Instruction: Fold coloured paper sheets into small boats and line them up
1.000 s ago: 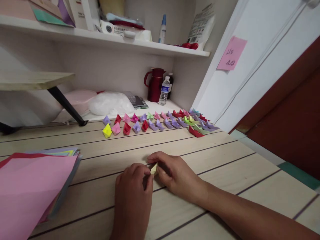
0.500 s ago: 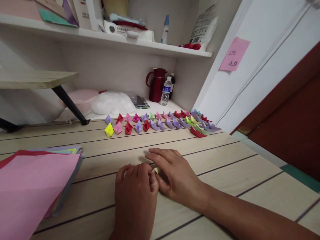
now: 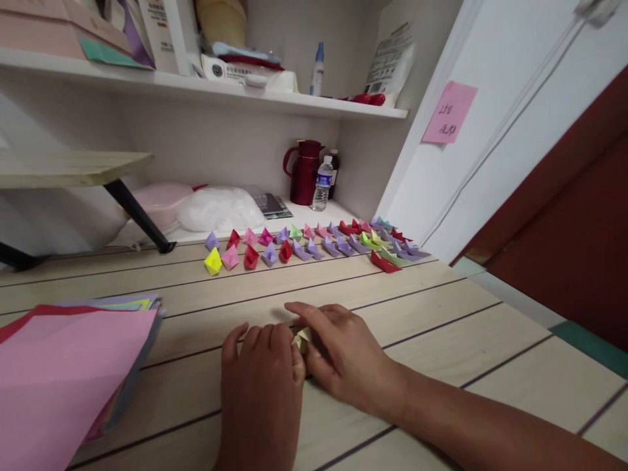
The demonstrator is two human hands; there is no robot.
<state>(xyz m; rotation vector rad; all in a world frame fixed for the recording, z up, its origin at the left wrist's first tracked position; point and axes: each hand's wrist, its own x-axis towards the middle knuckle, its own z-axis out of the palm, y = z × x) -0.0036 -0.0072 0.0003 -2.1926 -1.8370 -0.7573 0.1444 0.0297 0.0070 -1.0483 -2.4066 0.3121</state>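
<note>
Pale-yellow folded paper [image 3: 303,337]: sits over the wooden tabletop [image 3: 441,340], between the hands and equally near both, with its long axis too covered to tell. Is pinched on its left by thumb and curled fingers of the left hand [image 3: 265,366]; on its right, meets the right hand [image 3: 346,360], index finger stretched out, grip impossible to tell.

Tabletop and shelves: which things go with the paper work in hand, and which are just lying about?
Seem to belong:
pale yellow paper between left hand and right hand
folded paper boats
stack of colored sheets

Seem just lying about:
red jug
water bottle
white plastic bag
blue-capped bottle
</note>
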